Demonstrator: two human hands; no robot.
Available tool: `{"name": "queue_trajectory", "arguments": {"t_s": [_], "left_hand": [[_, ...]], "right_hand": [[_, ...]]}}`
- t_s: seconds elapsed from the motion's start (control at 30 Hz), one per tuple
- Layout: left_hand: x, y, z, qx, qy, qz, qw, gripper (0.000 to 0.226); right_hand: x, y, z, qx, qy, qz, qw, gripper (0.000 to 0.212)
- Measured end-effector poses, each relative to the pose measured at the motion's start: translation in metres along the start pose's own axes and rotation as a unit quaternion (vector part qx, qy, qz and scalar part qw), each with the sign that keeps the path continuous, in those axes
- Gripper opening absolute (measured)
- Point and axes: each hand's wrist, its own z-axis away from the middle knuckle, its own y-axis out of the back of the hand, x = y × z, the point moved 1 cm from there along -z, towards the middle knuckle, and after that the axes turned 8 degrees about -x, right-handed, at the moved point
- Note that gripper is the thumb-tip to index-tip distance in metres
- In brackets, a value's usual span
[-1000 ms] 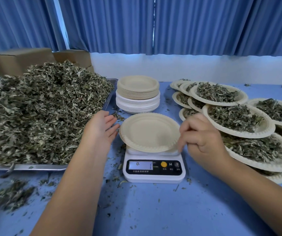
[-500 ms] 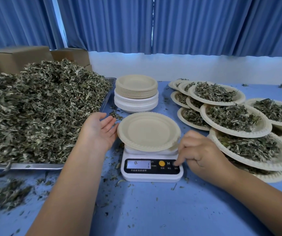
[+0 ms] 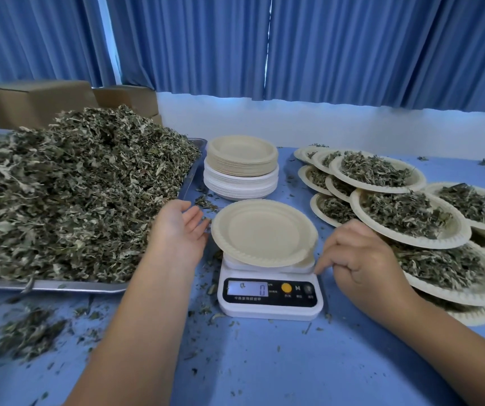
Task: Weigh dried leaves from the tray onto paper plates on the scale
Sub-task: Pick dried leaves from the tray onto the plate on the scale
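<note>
Grabbing small handfuls seems smart here: the scale [image 3: 270,297] reads 0 under the empty paper plate [image 3: 264,232], and the dried leaves [image 3: 74,194] sit heaped on the tray [image 3: 59,286] just left. The left hand [image 3: 181,227] has straight, relaxed fingers by the plate's rim, the right hand [image 3: 364,259] is curled on nothing. Drop them mid-plate.

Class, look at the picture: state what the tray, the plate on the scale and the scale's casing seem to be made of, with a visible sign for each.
Tray: metal, probably steel or aluminium; bare silver-grey rim with a dull sheen.
Plate on the scale: moulded paper pulp, seemingly; matte beige, crimped rim.
Scale casing: likely plastic; smooth white shell, glossy black panel.
</note>
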Motion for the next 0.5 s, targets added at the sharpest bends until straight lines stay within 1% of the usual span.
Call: {"name": "queue_trajectory", "arguments": {"t_s": [0.13,0.2,0.27,0.33,0.4,0.5], "left_hand": [[0.002,-0.001,0.005,-0.007,-0.038,-0.006,0.999,0.042],[0.004,-0.003,0.007,-0.006,-0.057,0.013,0.998,0.042],[0.006,-0.004,0.007,0.003,-0.055,0.03,0.998,0.043],[0.006,-0.005,0.006,-0.001,-0.047,0.053,0.997,0.044],[0.006,-0.004,0.007,0.0,-0.039,0.075,0.996,0.043],[0.011,0.0,0.006,0.008,-0.047,0.149,0.988,0.037]], "right_hand": [[-0.01,-0.006,-0.024,0.01,-0.049,-0.014,0.999,0.036],[-0.019,-0.012,-0.05,-0.003,-0.064,-0.023,0.998,0.037],[-0.032,-0.019,-0.082,-0.02,-0.077,-0.041,0.996,0.036],[-0.047,-0.028,-0.116,-0.054,-0.078,-0.063,0.993,0.035],[-0.062,-0.042,-0.149,-0.097,-0.047,-0.076,0.991,0.034],[-0.083,-0.073,-0.195,-0.206,0.014,-0.079,0.975,0.032]]}}
